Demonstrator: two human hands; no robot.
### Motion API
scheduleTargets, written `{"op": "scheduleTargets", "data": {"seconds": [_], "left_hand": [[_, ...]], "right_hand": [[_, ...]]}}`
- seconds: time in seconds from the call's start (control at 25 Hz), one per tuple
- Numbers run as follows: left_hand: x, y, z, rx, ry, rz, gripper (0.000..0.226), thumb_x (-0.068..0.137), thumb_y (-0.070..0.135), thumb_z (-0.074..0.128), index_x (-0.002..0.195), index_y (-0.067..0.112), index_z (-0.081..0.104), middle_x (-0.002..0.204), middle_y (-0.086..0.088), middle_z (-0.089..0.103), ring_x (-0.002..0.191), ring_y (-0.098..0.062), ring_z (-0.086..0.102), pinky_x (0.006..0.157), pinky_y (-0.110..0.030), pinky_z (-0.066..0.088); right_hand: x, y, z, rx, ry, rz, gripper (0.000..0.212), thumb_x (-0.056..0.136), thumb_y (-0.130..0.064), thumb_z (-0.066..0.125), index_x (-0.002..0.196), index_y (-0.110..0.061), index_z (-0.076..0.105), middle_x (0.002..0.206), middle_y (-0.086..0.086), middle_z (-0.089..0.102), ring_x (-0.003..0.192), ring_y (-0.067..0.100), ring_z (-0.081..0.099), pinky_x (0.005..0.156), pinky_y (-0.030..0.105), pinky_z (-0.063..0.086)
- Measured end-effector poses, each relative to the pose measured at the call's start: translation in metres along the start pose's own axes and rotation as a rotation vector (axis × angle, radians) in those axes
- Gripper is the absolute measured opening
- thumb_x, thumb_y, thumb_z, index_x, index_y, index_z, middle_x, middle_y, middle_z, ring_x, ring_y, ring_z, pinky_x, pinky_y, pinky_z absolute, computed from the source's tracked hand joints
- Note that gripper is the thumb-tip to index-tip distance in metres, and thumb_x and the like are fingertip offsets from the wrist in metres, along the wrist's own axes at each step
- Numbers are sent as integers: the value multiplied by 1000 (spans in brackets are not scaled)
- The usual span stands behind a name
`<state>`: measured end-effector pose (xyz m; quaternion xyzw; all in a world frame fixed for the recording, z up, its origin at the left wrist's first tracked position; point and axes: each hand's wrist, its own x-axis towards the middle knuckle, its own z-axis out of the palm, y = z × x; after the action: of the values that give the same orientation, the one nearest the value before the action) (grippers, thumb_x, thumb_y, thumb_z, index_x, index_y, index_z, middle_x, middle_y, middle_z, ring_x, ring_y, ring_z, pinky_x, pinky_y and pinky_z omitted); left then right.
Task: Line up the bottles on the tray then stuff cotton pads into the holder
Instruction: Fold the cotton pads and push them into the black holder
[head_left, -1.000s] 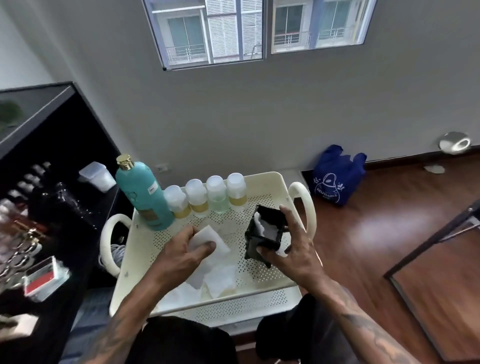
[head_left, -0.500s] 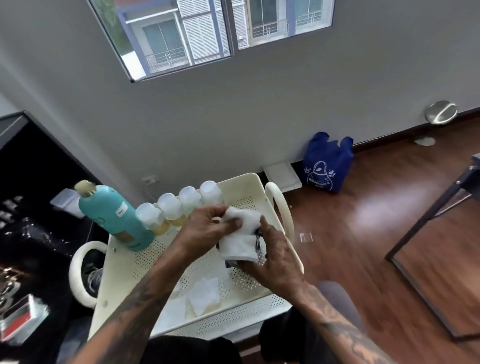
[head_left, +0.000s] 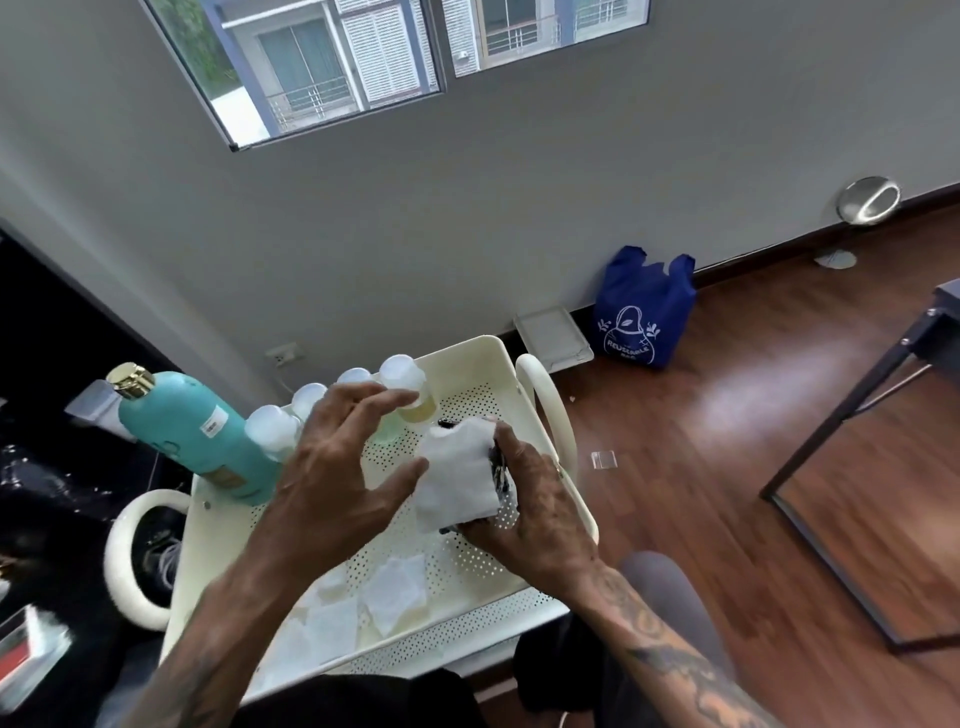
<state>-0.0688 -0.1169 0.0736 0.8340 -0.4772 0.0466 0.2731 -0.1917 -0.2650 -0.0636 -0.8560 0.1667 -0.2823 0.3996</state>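
Now the left hand (head_left: 337, 467) lets go, fingers spread open. Right hand (head_left: 535, 499) grips the black holder (head_left: 500, 475) above the tray's (head_left: 582, 499) right edge. That cotton pad (head_left: 457, 475) sticks out; it could fall.

Right hand (head_left: 535, 514) grips the black holder (head_left: 501, 475) above the cream tray (head_left: 535, 410), a white pad (head_left: 457, 475) draped over its front. Left hand (head_left: 343, 467) hangs just beside the pad with fingers (head_left: 384, 400) spread and relaxed, thumb near the pad's edge. Along the tray's far side stands a teal bottle (head_left: 192, 431) with a gold cap, then a row of small white-capped bottles (head_left: 400, 374), partly hidden behind the left hand, and loose pads (head_left: 395, 592) lie on the tray's near end.
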Motion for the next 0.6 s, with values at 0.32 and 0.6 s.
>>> {"op": "scheduleTargets", "data": {"seconds": [0.32, 0.6], "left_hand": [[-14, 34, 6, 414, -636, 74, 70, 70, 35, 50, 139, 36, 43, 140, 18, 50, 116, -11, 46, 97, -34, 37], [53, 41, 38, 655, -1229, -91, 49, 78, 13, 53, 126, 20, 54, 99, -2, 67, 80, -18, 59, 67, -29, 53]], "right_hand": [[0, -4, -1, 13, -5, -1, 102, 71, -63, 71, 149, -51, 7, 134, -25, 43, 113, 9, 47, 80, 26, 49], [1, -9, -5, -7, -58, 29, 95, 72, -68, 60, 148, -56, 3, 131, -22, 44, 104, 2, 38, 75, 15, 36]]}}
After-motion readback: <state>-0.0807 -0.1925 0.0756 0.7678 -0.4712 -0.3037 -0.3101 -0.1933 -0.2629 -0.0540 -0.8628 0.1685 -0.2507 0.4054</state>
